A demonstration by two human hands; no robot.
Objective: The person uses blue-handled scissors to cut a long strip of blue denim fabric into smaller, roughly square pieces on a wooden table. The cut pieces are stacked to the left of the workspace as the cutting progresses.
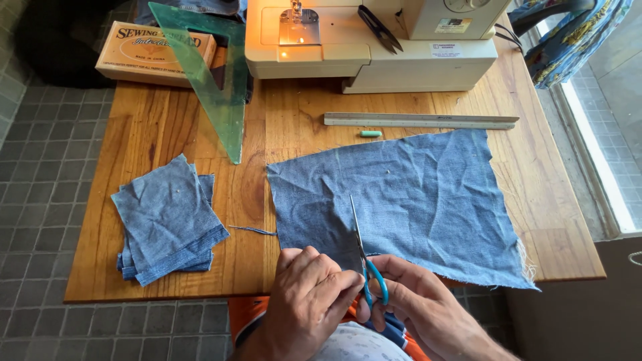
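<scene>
A tan cardboard box (155, 53) is sitting closed at the upper left of the frame, so its contents are not showing; a green set square (212, 80) is leaning across its right end. The scissors (362, 257) are lying low in the centre of the frame, their long axis running nearly straight up the picture, the blades pointing toward the sewing machine (374, 40) at the top and tilting slightly left, the blue handles toward the person. The blades are resting over the near edge of the denim sheet (414, 194), which is spreading across the centre and right of the table (167, 127). The right hand (428, 307) is curling its fingers closed through the blue handles, gripping the scissors. The left hand (311, 301) is pressing down with bent fingers on the near edge of the denim, just left of the blades and touching the right hand. A stack of denim squares (167, 224) is lying at the left, well apart. A ruler (421, 121) and a green chalk (370, 134) are lying between the sheet and the machine.
</scene>
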